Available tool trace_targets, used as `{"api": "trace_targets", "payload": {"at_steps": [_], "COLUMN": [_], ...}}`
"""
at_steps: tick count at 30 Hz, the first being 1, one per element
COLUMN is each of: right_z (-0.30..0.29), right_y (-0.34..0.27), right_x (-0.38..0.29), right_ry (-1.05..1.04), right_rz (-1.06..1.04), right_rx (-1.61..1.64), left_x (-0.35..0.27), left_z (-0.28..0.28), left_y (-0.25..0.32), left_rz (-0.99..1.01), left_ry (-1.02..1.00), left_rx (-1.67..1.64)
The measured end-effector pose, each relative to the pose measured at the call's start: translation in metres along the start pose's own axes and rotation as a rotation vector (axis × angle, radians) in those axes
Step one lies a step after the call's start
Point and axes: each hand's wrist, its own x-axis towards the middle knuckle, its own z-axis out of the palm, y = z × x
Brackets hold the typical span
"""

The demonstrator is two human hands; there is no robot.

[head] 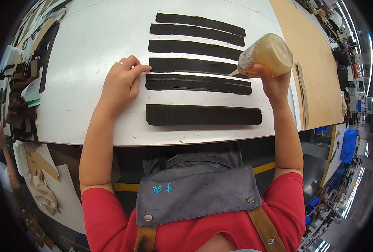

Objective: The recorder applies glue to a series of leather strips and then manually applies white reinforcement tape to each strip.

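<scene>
My right hand (276, 82) grips a translucent squeeze bottle (268, 55) of yellowish liquid, tilted so its pointed nozzle (234, 72) meets the right part of a black strip (189, 65). A wet-looking line runs along that strip's lower edge. At its left end, the fingertips of my left hand (122, 80) touch the strip. Just nearer to me lies another black strip (199, 84) with glossy lines along both long edges. Closest to me is a thicker-looking black piece (203, 115). Farther off are three more black strips, the middle one (197, 34) among them.
The strips lie on a white worktable (89, 63). On its left are piled brown and black material scraps (23, 97). A tan board (318, 78) with a narrow strip (302, 94) borders the right side. Another person's arm (8, 157) shows at far left.
</scene>
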Motion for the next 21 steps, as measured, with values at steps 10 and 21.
{"api": "trace_targets", "payload": {"at_steps": [10,21], "right_z": [0.048,0.138], "right_y": [-0.024,-0.032], "right_x": [0.034,0.055], "right_ry": [0.046,-0.196], "right_rz": [0.185,-0.119], "right_rx": [0.425,0.266], "left_x": [0.000,-0.003], "left_z": [-0.003,-0.001], "left_y": [0.002,-0.005], "left_rz": [-0.002,0.038], "left_ry": [0.031,0.001], "left_rx": [0.007,-0.064]}}
